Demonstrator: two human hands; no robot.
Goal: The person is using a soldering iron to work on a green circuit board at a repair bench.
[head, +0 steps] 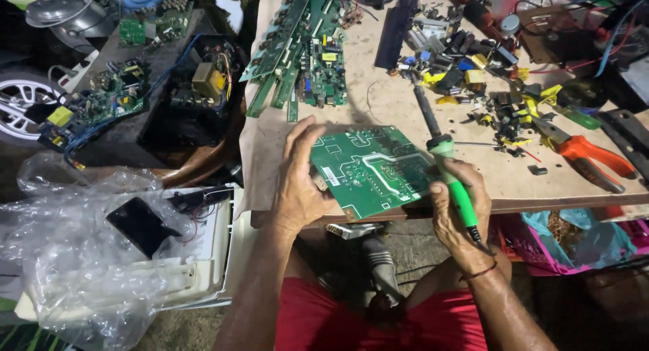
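Gripping a green circuit board (pixel 370 170) at the table (pixel 399 101) edge, left hand (pixel 297 182) fingers clamped on its side. Right hand (pixel 460 212) fingers closed round a green-handled soldering iron (pixel 443 158), tip pointing away.

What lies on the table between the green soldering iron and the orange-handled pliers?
In the head view, a thin metal rod and small dark bits lie between the soldering iron and pliers.
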